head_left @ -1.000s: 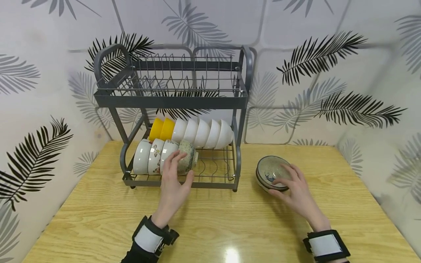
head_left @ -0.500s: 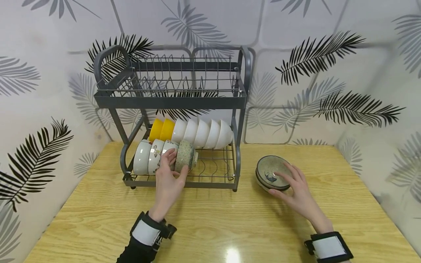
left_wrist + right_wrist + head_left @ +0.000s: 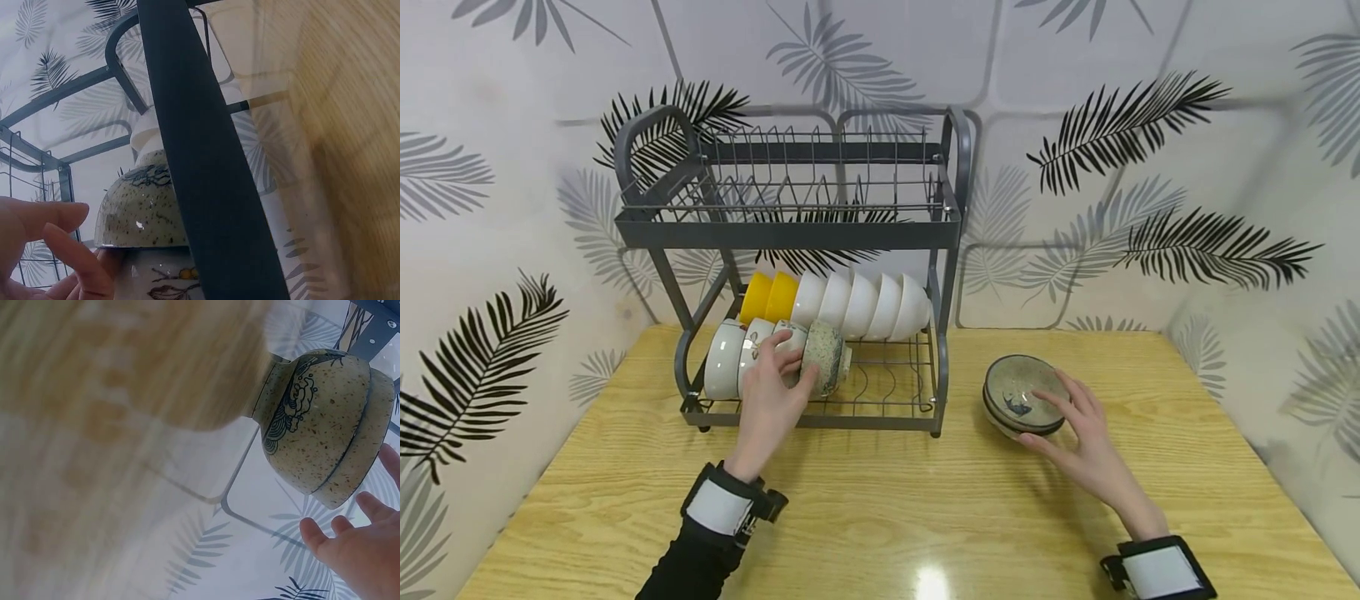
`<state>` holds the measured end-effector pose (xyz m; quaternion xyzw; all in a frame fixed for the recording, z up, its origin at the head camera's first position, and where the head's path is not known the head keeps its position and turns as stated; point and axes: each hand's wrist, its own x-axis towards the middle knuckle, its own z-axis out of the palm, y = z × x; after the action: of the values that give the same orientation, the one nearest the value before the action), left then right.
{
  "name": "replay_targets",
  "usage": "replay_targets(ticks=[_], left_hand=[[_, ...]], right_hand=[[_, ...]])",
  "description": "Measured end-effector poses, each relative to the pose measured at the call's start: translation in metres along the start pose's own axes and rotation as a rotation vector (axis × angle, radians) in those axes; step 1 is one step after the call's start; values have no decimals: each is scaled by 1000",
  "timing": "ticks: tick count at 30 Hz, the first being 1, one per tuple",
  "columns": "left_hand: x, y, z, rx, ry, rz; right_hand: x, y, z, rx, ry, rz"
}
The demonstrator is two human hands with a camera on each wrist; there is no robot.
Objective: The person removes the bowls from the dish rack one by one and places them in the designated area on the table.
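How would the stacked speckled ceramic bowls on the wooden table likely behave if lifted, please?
The stacked speckled ceramic bowls look rigid and glazed, so probably fairly heavy for their size, somewhat slippery and breakable. There appear to be two nested, so the upper may shift or rattle if tilted. The right hand rests by their rim; gripping both rims together seems safer.

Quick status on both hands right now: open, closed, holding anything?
Left hand: open, fingers resting on the bowls in the rack, gripping nothing.
Right hand: open, fingers spread at the stacked bowls on the table, not gripping.
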<state>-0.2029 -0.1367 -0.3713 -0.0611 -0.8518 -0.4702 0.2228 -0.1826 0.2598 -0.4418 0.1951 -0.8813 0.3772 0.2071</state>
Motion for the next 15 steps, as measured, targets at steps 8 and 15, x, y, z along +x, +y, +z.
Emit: replay_targets(ticks=[8,15], left_hand=[[6,2,-3,35,-34,-33],[9,1,-1,83,-41,-26]], right_hand=[[0,-1,0,28,-4,-6],[-1,-3,-1,45,-39,28]])
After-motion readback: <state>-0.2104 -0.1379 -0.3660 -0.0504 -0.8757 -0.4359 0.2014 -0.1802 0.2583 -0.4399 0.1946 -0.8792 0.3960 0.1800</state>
